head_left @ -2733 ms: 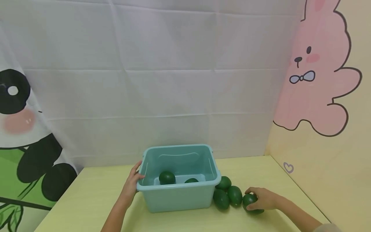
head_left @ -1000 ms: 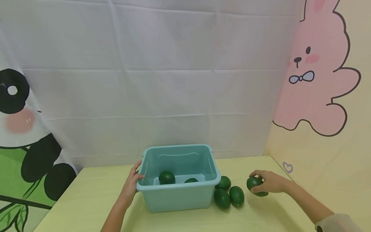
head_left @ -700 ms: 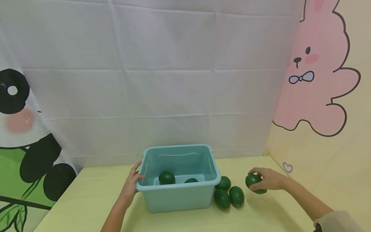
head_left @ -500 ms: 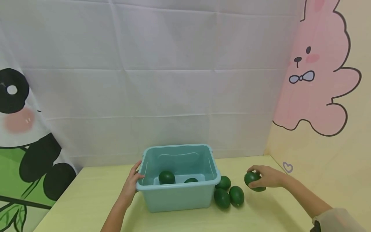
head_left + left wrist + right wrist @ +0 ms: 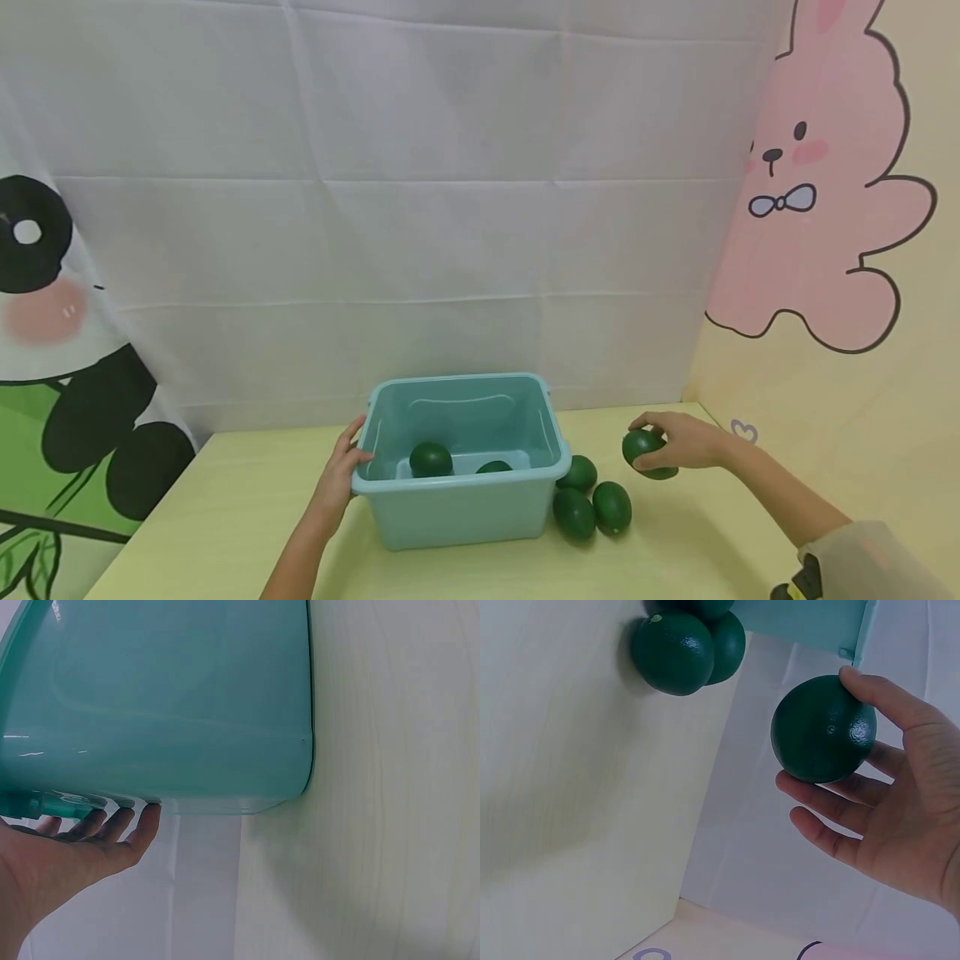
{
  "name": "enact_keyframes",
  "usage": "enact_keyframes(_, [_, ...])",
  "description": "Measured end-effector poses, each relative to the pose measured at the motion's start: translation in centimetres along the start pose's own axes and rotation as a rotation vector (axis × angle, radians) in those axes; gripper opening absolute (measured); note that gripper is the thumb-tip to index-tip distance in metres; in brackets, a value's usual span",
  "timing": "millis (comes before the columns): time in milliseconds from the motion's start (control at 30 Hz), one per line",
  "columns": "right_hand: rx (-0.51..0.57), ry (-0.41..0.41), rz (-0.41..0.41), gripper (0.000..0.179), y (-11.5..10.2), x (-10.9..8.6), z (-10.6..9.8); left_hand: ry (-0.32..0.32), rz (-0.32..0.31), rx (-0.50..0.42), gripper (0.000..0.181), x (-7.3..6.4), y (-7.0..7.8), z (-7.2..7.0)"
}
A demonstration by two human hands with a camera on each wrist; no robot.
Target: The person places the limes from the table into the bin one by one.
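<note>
My right hand (image 5: 690, 440) grips a dark green, glossy avocado (image 5: 639, 445) above the table, thumb on one side and fingers on the other. In the right wrist view, its round end (image 5: 814, 731) faces the camera. My left hand (image 5: 337, 479) holds the left rim of a teal plastic bin (image 5: 465, 517); in the left wrist view, fingertips (image 5: 150, 817) press up at the bin's side below the rim. Inside the bin lie two avocados, one in plain sight (image 5: 431, 460) and the other (image 5: 494, 467) mostly hidden by the front wall.
Beside the bin's right wall, three more avocados (image 5: 574, 514) lie close together on the pale yellow table (image 5: 247, 500). A white cloth (image 5: 442, 233) hangs behind the table. To the right rises a cream wall with a pink rabbit (image 5: 825, 242).
The right hand has lifted the avocado off the table from beside the group, then carried it slightly left and higher. The left hand and the bin have stayed in place.
</note>
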State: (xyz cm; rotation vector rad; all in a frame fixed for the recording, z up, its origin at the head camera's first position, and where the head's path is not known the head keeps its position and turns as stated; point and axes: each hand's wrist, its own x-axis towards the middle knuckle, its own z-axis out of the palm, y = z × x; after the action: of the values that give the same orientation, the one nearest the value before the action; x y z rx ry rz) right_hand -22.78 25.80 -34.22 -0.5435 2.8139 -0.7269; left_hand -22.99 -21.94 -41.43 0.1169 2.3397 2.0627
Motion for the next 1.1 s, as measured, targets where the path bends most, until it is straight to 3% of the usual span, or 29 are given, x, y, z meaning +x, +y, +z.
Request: enact_keyframes(1100, [-0.055, -0.027, -0.047, 0.056, -3.5, 1.9, -1.7, -0.007, -0.001, 0.005, 0.064, -0.1, 0.1, 0.0])
